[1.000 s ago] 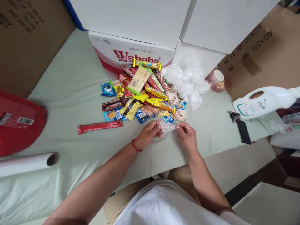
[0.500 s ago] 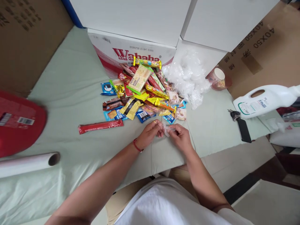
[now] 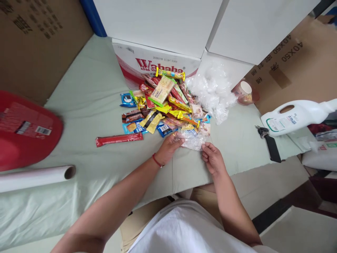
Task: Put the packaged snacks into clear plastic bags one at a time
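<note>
A crinkled clear plastic bag (image 3: 192,140) is stretched between my two hands, just in front of the snack pile. My left hand (image 3: 170,147) grips its left end, with a red cord around the wrist. Its right edge is pinched between the fingertips of my right hand (image 3: 212,156). Beyond them lies a heap of wrapped snacks (image 3: 163,91) in yellow, red, blue and green packets. One long red packet (image 3: 119,139) rests apart, left of the heap. A mound of crumpled clear plastic bags (image 3: 213,93) sits behind, to the right of the snacks.
A white Wahaha carton (image 3: 126,65) stands behind the heap. On the left are a red bucket-like container (image 3: 26,140) and a white roll (image 3: 34,177). To the right are a paper cup (image 3: 245,88), a white jug (image 3: 292,117) and keys with a black fob (image 3: 272,147).
The plastic bag, bunched small between the fingers before, is now spread wider. My right hand has moved right, away from my left. The whole view has shifted slightly.
</note>
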The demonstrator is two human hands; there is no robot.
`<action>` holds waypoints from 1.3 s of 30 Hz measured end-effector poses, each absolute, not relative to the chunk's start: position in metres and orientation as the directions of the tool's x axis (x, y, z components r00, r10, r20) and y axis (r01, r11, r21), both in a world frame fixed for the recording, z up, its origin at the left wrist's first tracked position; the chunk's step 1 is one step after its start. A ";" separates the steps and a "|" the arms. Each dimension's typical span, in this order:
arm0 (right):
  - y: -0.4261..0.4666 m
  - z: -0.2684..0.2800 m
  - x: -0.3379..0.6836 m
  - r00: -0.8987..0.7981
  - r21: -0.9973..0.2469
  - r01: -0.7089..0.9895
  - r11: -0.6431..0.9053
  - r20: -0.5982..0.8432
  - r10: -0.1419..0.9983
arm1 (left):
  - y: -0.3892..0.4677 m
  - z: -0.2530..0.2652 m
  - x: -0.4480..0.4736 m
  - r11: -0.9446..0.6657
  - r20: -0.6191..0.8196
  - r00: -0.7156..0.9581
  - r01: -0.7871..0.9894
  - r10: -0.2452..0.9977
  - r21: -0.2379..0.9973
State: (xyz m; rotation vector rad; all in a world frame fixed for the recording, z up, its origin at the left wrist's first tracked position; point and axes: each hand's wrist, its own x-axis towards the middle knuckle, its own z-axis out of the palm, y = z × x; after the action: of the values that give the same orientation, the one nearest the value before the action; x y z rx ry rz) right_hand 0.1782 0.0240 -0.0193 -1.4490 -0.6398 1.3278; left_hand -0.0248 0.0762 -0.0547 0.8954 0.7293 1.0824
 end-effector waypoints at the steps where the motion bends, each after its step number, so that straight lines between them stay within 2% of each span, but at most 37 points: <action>1: 0.022 -0.019 0.180 0.282 -0.926 -0.183 -0.331 -0.372 0.884 | 0.076 -0.056 -0.025 0.215 -0.078 0.314 -0.429 0.946 0.877; 5: 0.021 -0.010 0.182 0.422 -0.976 0.126 -0.178 -0.110 0.900 | 0.076 -0.059 -0.025 0.197 -0.077 0.326 -0.352 0.942 0.915; 10: 0.035 -0.006 0.174 0.203 -0.922 0.384 -0.051 0.031 0.979 | 0.076 -0.059 -0.024 0.156 -0.021 0.374 -0.333 0.927 0.930; 13: 0.040 -0.009 0.173 0.172 -0.902 0.430 0.038 0.123 0.977 | 0.076 -0.055 -0.026 0.129 0.016 0.368 -0.365 0.930 0.922; 15: 0.039 -0.009 0.175 0.189 -0.901 0.416 0.121 0.216 0.958 | 0.075 -0.050 -0.029 0.147 0.043 0.425 -0.403 0.904 0.903; 19: 0.034 -0.001 0.180 0.088 -0.861 0.433 0.265 0.333 0.939 | 0.071 -0.040 -0.028 0.338 -0.034 0.524 -0.496 0.851 0.800; 23: 0.028 0.006 0.173 -0.010 -0.884 0.377 0.275 0.293 0.956 | 0.068 -0.040 -0.021 0.344 -0.128 0.440 -0.456 0.889 0.821; 27: 0.025 0.003 0.162 -0.008 -0.963 0.183 0.196 0.197 0.980 | 0.069 -0.043 -0.019 0.349 -0.127 0.459 -0.440 0.879 0.827; 31: 0.027 0.002 0.159 0.131 -0.994 -0.101 0.043 0.029 0.991 | 0.070 -0.046 -0.021 0.327 -0.137 0.397 -0.463 0.908 0.824; 33: 0.029 0.002 0.159 0.230 -0.983 -0.177 -0.051 -0.092 0.969 | 0.071 -0.047 -0.021 0.312 -0.139 0.371 -0.461 0.918 0.831; 36: 0.029 -0.001 0.158 0.227 -0.978 -0.063 -0.199 -0.209 0.951 | 0.072 -0.049 -0.017 0.297 -0.139 0.368 -0.418 0.920 0.859; 39: 0.028 -0.007 0.155 0.189 -0.973 0.094 -0.208 -0.188 0.964 | 0.069 -0.050 -0.014 0.178 -0.123 0.177 -0.342 0.977 0.923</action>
State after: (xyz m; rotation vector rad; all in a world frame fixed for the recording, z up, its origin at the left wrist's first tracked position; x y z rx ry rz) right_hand 0.1548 0.0280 -0.0066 -1.5207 -1.0528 1.1596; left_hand -0.0142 0.0693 -0.0500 0.9022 0.9038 1.1393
